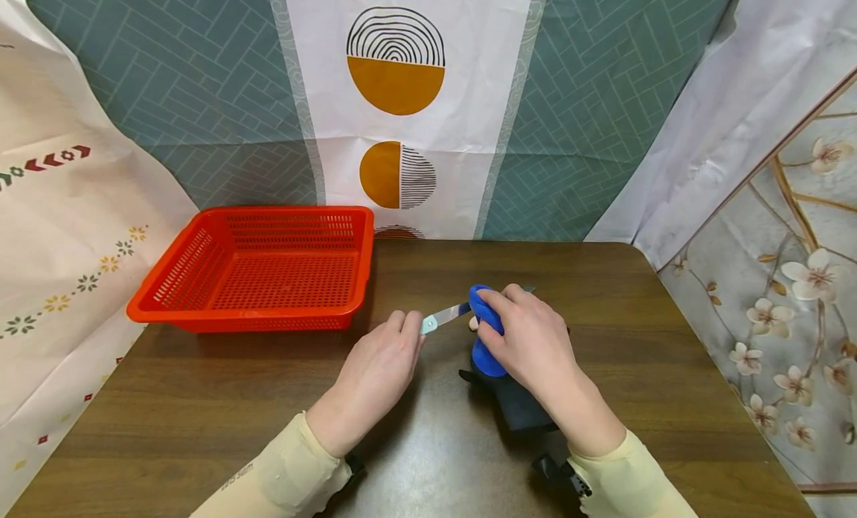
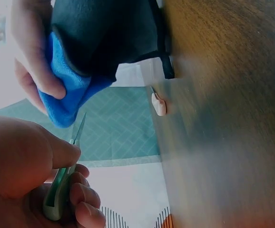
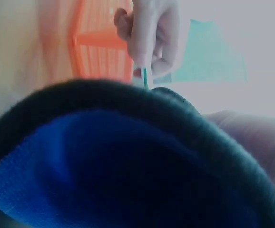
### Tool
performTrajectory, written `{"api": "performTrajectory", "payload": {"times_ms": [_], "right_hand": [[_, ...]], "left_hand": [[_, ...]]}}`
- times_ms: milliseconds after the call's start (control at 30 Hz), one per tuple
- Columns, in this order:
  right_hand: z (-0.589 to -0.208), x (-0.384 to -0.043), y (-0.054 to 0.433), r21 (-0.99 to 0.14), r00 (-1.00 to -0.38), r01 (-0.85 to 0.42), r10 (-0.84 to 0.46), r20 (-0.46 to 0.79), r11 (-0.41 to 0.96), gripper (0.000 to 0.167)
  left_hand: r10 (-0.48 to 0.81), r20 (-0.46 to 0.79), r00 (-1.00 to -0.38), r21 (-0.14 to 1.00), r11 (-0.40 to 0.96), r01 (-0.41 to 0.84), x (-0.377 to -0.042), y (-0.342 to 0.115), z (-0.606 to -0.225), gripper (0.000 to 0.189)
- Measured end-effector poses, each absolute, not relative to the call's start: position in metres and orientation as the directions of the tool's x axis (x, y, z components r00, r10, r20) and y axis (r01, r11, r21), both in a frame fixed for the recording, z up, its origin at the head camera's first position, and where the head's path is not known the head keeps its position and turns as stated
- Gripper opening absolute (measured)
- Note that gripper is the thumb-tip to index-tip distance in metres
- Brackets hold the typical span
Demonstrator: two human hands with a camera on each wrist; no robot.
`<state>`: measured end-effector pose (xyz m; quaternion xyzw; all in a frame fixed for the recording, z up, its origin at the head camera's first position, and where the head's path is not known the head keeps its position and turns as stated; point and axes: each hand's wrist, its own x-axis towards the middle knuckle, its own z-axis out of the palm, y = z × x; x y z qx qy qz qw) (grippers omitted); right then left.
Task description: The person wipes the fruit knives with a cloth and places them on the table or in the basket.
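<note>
My left hand [image 1: 382, 362] grips the pale green handle of a small folding knife [image 1: 430, 324], its blade out and pointing right. In the left wrist view, the knife [image 2: 59, 192] lies between thumb and curled fingers. My right hand [image 1: 532, 336] pinches a cloth [image 1: 487, 358], fuzzy blue on one side and black on the other, which hangs down toward the table. The blade tip is close by the blue fold; whether they touch I cannot tell. In the right wrist view the cloth [image 3: 128, 166] fills the foreground, hiding most of the right hand.
A red perforated basket [image 1: 251, 313] stands at the back left of the brown wooden table [image 1: 221, 399]. A small pale pinkish object [image 2: 159, 104] lies on the table beyond the cloth, partly hidden in the head view. Patterned curtains [image 1: 221, 94] hang behind.
</note>
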<state>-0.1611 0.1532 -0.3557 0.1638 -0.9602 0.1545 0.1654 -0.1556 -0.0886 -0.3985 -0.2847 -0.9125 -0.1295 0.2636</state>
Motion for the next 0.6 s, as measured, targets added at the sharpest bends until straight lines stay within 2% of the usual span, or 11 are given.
{"api": "performTrajectory", "payload": {"times_ms": [367,600], "right_hand": [[-0.364,-0.149,0.131,-0.220,-0.807,-0.513,-0.379,0.454,0.830,0.041],[-0.369,-0.150,0.125,-0.214,-0.805,-0.541,-0.427,0.412,0.813,0.041]], "left_hand": [[0.472,0.514,-0.716,0.088,0.801,0.592,-0.153,-0.085,-0.398,0.025],[0.475,0.518,-0.711,0.082,0.800,0.594,-0.152,-0.084,-0.400,0.024]]}}
